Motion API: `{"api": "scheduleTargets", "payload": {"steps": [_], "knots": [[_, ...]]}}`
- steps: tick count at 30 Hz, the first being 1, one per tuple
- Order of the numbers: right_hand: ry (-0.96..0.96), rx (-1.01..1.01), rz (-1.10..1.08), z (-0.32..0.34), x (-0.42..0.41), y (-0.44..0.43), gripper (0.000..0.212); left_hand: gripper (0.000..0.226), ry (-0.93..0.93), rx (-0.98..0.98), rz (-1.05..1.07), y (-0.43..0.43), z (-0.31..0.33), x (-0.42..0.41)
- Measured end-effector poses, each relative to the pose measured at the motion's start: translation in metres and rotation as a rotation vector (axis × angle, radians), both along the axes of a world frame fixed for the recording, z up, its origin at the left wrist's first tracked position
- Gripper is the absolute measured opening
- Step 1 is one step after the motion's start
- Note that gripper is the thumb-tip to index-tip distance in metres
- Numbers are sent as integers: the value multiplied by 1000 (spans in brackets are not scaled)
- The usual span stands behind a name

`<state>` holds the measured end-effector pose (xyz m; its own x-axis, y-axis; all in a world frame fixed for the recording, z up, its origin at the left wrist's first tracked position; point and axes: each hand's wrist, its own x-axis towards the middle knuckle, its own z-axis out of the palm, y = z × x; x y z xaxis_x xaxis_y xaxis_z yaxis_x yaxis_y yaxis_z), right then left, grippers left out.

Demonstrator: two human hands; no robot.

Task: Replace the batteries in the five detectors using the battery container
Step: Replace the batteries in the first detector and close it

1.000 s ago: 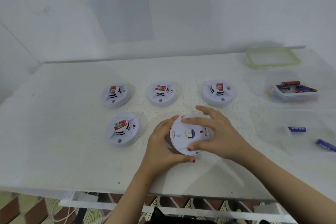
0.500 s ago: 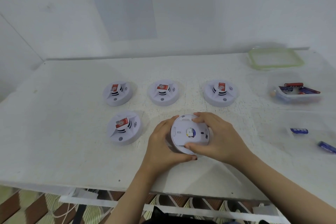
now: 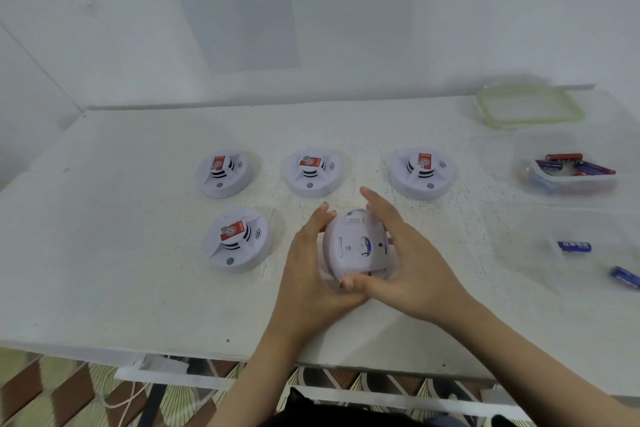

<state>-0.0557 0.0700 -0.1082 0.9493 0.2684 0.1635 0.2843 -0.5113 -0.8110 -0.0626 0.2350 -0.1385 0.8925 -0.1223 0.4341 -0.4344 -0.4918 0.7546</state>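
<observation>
A white detector (image 3: 349, 246) is turned back side up and tilted above the white table (image 3: 104, 253), near the front middle. My left hand (image 3: 311, 263) grips its left rim with curled fingers. My right hand (image 3: 408, 260) lies against its right rim with the fingers straight, and its thumb touches the lower rim. Something blue shows in an opening on the detector's back. At the right stands the clear battery container (image 3: 571, 180) with several batteries in it.
Four more detectors with red labels lie face up: three in a back row (image 3: 223, 173) (image 3: 313, 173) (image 3: 422, 173), one at front left (image 3: 237, 239). A green-rimmed lid (image 3: 530, 107) lies at back right. Two loose blue batteries (image 3: 573, 246) (image 3: 625, 277) lie at right.
The detector has tipped up more on its edge. My right hand's fingers, earlier curled over the top of it, have straightened and slid to its right side. My left hand keeps its grip.
</observation>
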Motion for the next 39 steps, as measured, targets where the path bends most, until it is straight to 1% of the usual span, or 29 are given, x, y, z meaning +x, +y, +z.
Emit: {"api": "scheduleTargets", "payload": {"steps": [2, 3, 5, 7, 9, 11, 13, 16, 20, 22, 24, 26, 31, 39], "knots": [[33, 49, 2, 1, 0, 2, 107, 106, -15, 27, -9, 0, 1, -2], [37, 79, 3, 1, -1, 2, 107, 107, -15, 37, -18, 0, 1, -2], [60, 179, 7, 0, -2, 0, 100, 110, 18, 39, -35, 1, 0, -1], [170, 389, 42, -3, -3, -3, 88, 115, 110, 34, -69, 3, 1, 0], [348, 690, 100, -7, -4, -5, 78, 116, 203, 29, -98, 4, 2, 2], [505, 944, 141, -12, -1, -9, 79, 110, 247, 15, -121, 4, 2, 3], [575, 1066, 184, -15, 0, -12, 84, 100, 244, 21, -133, 4, 2, 4], [609, 1050, 171, -18, 3, -16, 77, 93, 188, 47, -135, 4, 3, 5], [555, 827, 136, -16, 4, -21, 69, 87, 80, 64, -100, 2, 1, 7], [498, 736, 165, -16, 3, -23, 75, 87, 59, 67, -81, 2, 2, 7], [435, 675, 199, -18, 1, -26, 85, 86, 50, 63, -77, 2, 3, 7], [401, 627, 226, -21, 1, -27, 90, 87, 48, 66, -78, 1, 3, 8], [384, 618, 240, -22, 5, -25, 86, 87, 40, 44, -71, 1, 1, 7], [398, 643, 225, -21, 9, -25, 83, 86, -3, 69, -56, 1, 1, 9]]}}
